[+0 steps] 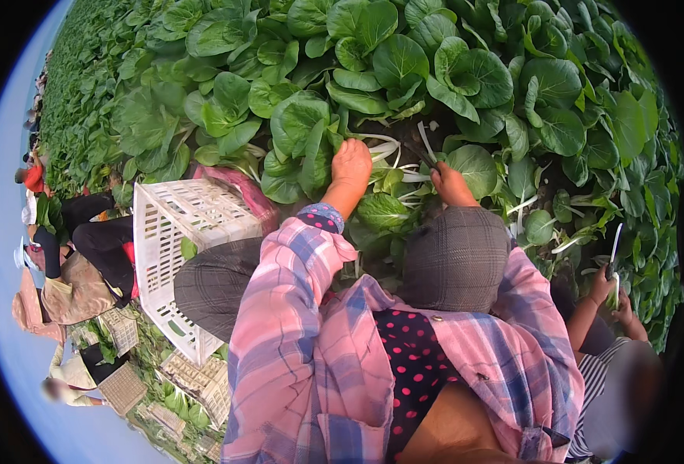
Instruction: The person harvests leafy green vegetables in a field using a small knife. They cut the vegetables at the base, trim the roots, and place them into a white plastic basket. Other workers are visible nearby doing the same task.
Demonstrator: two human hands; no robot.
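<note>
My left hand (352,165) is closed around the lower part of a leafy green vegetable plant (304,130), whose broad leaves spread to the left of my fingers. In my right hand (452,184) is the handle of a knife (423,145), its dark blade pointing up and left toward the soil. Cut white leaf stalks (384,148) lie between my two hands. Below them a loose leafy piece (384,211) rests on the ground between my knees. How much of the plant's base is cut cannot be seen.
A white plastic crate (171,255) stands at my left knee, with pink cloth (243,188) behind it. At right, a co-worker's hands (603,296) hold a knife and a stalk. Other people and crates (200,380) are at left. Dense leafy plants (400,61) grow ahead.
</note>
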